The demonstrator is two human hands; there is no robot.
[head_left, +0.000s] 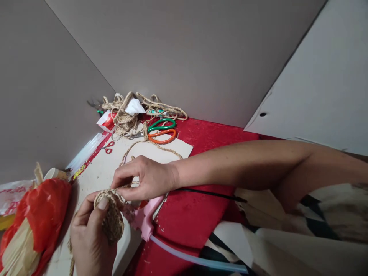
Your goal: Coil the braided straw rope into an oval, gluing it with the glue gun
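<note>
My left hand [93, 234] is closed around a small coiled piece of braided straw [112, 220], with the thumb pressed on its upper rim. At that rim, my right hand [143, 178] pinches the braided straw cord [134, 184], though its fingers partly hide the cord. Just below the right hand lies a pink glue gun [146, 220] with a long translucent glue stick [198, 260] sticking out of its back. More straw cord [166, 149] loops over the white board [184, 147] behind my right hand.
Scissors with green and orange handles [162, 141] and small red-handled scissors [108, 147] lie beyond my hands. A heap of braided cord [126, 119] sits in the corner by grey walls. Glue sticks [86, 153] lie leftward; a red plastic bag [53, 211] is nearer. Red cloth [207, 134] covers the table.
</note>
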